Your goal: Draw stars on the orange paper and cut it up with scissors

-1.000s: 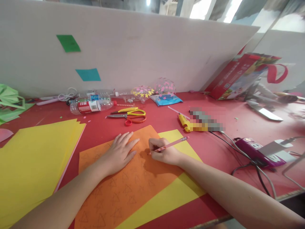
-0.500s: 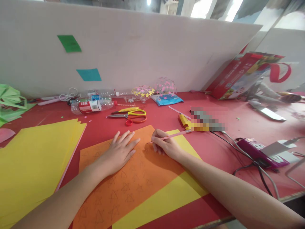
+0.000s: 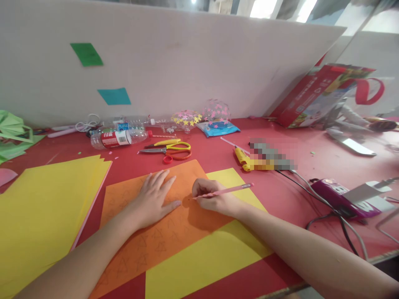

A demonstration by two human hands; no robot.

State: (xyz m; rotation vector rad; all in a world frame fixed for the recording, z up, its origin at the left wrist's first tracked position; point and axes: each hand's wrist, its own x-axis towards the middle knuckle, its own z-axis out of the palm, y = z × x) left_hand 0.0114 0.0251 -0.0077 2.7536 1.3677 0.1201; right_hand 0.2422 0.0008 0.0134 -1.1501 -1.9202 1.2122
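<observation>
A sheet of orange paper (image 3: 174,245) carries rows of hand-drawn stars and lies partly over a yellow sheet (image 3: 199,265). My left hand (image 3: 156,197) rests flat on the orange paper with its fingers spread. My right hand (image 3: 215,199) is closed around a pink pencil (image 3: 232,189), its tip at the orange paper and its eraser end pointing right. My fingers and palm hide part of the sheet, and some stars lie under my left forearm.
To the left lies a stack of yellow paper (image 3: 56,207). Behind the sheets are scissors (image 3: 168,150), a plastic bottle (image 3: 116,139), star-covered clear domes (image 3: 216,110) and a blue packet (image 3: 220,128). A yellow glue gun (image 3: 241,158) and cables (image 3: 307,189) lie at right.
The orange paper has shifted slightly down and left over the yellow sheet. My right hand and pencil have moved nearer me, the pencil tilting more. My left thumb has spread outward.
</observation>
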